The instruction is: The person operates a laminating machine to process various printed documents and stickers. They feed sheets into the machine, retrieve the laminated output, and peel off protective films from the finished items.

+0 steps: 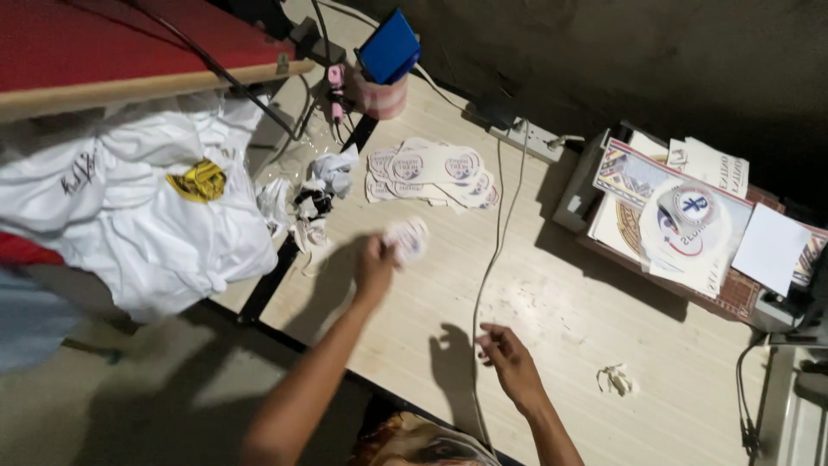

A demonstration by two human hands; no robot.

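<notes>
From the head camera, the left hand [376, 266] is raised over the pale wooden table [561, 302], its fingers closed around a round white sticker [408, 239] with a dark ring print. The sticker is blurred, so its design cannot be made out, and the fingertips behind it are hidden. The right hand [509, 355] hovers low over the table near a thin white cable [492, 259], fingers loosely curled and holding nothing; whether they touch the cable is hard to tell. Both forearms are cut off by the lower edge.

Beyond the left hand lies a fanned pile of similar stickers [435, 171], overlapping so that their number is unclear. Left of it sits a heap of crumpled scraps [312, 197], too tangled to sort out. A white garment [147, 216] with a yellow emblem drapes off the table's left edge, partly under a red board [103, 43]. At right, a tray of printed sheets [681, 220] fades into shadow. A small crumpled scrap [614, 378] lies alone near the right hand.
</notes>
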